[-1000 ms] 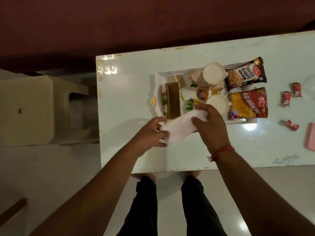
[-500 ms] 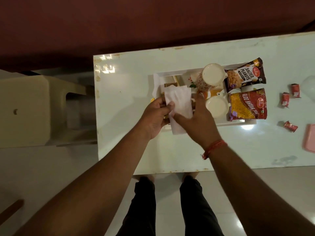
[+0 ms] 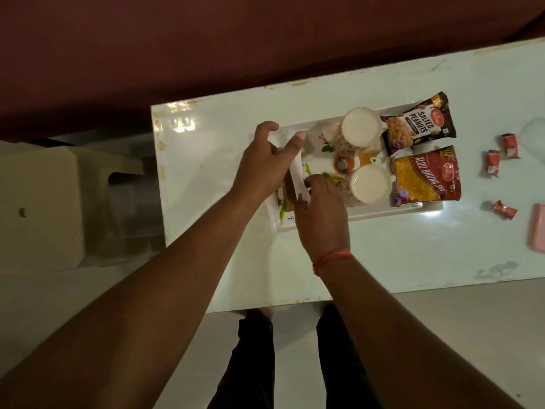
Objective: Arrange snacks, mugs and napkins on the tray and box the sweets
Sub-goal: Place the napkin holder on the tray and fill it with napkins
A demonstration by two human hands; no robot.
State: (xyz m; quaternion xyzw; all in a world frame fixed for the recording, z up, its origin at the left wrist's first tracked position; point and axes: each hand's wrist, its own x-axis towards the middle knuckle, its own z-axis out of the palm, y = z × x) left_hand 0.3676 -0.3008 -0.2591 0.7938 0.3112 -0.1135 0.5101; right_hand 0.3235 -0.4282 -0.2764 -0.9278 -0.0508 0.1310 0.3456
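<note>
A white tray (image 3: 383,212) lies on the pale table. Two mugs stand on it, one at the back (image 3: 358,129) and one in front (image 3: 370,184). At its right end lie a salted peanuts packet (image 3: 418,125) and an aloo bhujia packet (image 3: 427,178). A folded white napkin (image 3: 299,175) stands on edge against a brown wooden holder (image 3: 290,191) at the tray's left end. My left hand (image 3: 265,160) presses the napkin from the left and above. My right hand (image 3: 321,219) pinches its near end. Several red wrapped sweets (image 3: 493,163) lie on the table right of the tray.
A pink box (image 3: 537,228) is cut off by the right edge. A beige plastic stool (image 3: 41,202) stands left of the table. A dark red wall runs behind the table (image 3: 221,137). My legs show below the table's near edge.
Both hands carried the napkin from the table in front of the tray up over the tray's left end, and it now stands narrow against the wooden holder.
</note>
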